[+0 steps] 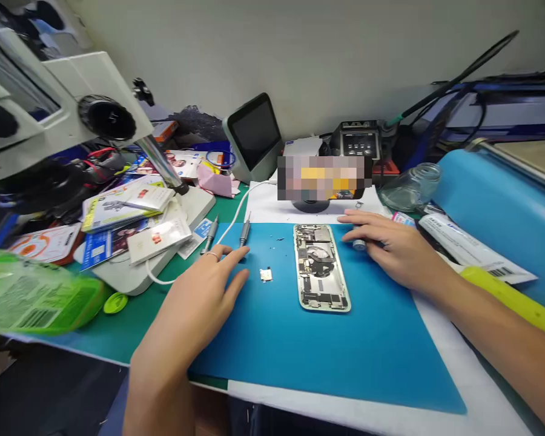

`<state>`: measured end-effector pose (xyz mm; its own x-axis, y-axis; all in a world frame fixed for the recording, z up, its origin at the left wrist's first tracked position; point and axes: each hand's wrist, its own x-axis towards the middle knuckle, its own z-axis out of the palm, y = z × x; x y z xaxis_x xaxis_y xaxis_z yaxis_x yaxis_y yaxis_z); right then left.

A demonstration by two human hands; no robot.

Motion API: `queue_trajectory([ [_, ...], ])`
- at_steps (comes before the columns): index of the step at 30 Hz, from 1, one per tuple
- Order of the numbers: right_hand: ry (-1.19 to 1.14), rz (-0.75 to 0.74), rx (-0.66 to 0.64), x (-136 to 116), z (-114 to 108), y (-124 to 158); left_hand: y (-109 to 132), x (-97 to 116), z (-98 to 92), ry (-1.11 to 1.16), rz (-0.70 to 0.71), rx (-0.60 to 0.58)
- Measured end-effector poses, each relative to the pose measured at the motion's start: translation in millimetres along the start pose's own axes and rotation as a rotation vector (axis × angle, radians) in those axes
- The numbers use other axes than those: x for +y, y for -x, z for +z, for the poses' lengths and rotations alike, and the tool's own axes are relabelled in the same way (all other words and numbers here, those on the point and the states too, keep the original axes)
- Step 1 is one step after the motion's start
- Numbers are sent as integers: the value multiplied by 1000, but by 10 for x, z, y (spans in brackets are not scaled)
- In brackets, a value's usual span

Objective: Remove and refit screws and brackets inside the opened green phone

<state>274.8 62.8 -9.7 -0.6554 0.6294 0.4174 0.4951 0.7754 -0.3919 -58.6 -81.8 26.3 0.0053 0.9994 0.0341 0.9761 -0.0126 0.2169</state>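
Note:
An opened smartphone housing (322, 266) lies on the blue mat (327, 351), its inner boards, flex parts and a round coil showing. My left hand (204, 290) hovers over the mat's left side, fingers apart and bent. Its fingertips are at the lower end of a grey precision screwdriver (245, 231); whether they touch it I cannot tell. A second screwdriver (211, 235) lies just left of that one. Right of my left thumb is a small silver metal part (266, 275). Beside the phone, my right hand (390, 242) has its fingers spread above a small grey cylinder (358, 244).
Behind the mat, a phone with a blurred screen (324, 178) rests on a round stand. A microscope arm (109, 115) overhangs the left, above stacked boxes (122, 206) and a green bag (36, 290). A glass jar (411, 188) lies tilted at the right, near a white packet (476, 245).

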Motion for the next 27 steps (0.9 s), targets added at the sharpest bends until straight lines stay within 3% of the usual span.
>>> queue_trajectory([
  [6, -35, 128, 167, -222, -21, 8, -59, -86, 117, 18, -2, -43],
  [13, -35, 169, 285, -330, -34, 26, -88, -89, 156, 56, -18, -53],
  [19, -45, 132, 357, -347, -42, 43, -96, -71, 100, 105, -86, -167],
  [27, -8, 17, 370, -315, -31, 67, -91, -94, 137, 105, -78, -146],
])
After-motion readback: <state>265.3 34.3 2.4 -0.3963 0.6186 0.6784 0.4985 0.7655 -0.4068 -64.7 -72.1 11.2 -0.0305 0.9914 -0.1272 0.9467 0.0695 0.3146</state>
